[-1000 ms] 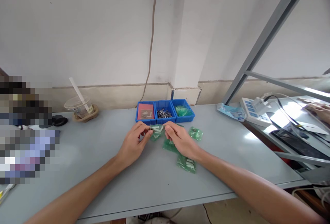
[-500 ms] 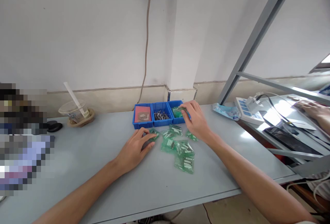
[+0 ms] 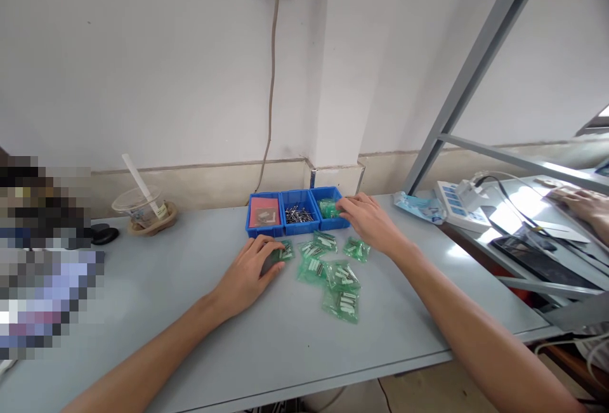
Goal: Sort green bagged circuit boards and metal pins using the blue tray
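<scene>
My left hand (image 3: 251,271) lies palm down on the grey table (image 3: 190,311), its fingers curled over a small green bag (image 3: 284,251). My right hand (image 3: 368,221) reaches to the right-hand blue bin (image 3: 329,209); its fingertips pinch a green bag at the bin's rim. Several more green bags of white parts (image 3: 333,276) lie on the table between my hands. The middle blue bin (image 3: 297,214) holds metal pins, and the left one (image 3: 264,213) holds a pink sheet.
A plastic cup with a straw (image 3: 140,207) stands at the back left. A white power strip (image 3: 454,200) and a blue packet (image 3: 419,205) lie to the right, beside a grey metal frame (image 3: 476,70). Another person's hand (image 3: 578,200) rests at far right.
One second ago both hands held a green bag together at the centre. My right hand has since moved to the right blue bin; my left hand has settled onto the table on a bag.
</scene>
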Demonstrator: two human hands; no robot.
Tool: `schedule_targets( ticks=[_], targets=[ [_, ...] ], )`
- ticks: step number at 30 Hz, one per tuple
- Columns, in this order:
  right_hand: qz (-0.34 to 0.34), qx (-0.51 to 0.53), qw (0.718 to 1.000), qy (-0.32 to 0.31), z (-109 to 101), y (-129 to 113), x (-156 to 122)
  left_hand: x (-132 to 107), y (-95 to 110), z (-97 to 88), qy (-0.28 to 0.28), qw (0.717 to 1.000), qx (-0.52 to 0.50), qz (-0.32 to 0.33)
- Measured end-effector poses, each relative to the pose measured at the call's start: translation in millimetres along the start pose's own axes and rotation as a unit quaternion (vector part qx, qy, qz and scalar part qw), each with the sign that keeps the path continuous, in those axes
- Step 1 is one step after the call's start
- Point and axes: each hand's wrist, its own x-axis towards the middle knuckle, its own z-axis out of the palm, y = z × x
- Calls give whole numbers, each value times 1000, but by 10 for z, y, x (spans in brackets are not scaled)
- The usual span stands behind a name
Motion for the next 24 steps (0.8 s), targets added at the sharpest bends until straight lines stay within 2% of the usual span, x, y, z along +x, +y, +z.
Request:
schedule_targets(
  ticks=[7, 9, 11, 13, 14, 16, 19, 24],
  targets=[
    [-11, -39, 999, 1, 46, -4, 5, 2, -16, -6, -8, 1000, 3, -4],
    [-6, -33, 999, 31, 53, -35, 13, 2, -6, -5, -10, 1000, 3, -12],
    [2, -10, 996, 89, 57, -104, 24, 2, 1, 0, -10, 1000, 4, -23],
    [0, 45, 990, 133, 72, -214, 30, 2, -1, 8, -8, 1000, -2, -30],
    [-10, 82, 987, 135, 88, -281, 29, 3, -7, 12, -6, 999, -10, -29],
    [-41, 137, 984, 105, 135, -426, 19, 6, -25, 23, -1, 999, -34, -26],
    [-91, 180, 979, 21, 207, -630, -17, 16, -54, 35, 13, 997, -63, -32],
    [-96, 239, 965, -42, 276, -843, -59, 35, -55, 37, 22, 996, -73, -36]
  ],
)
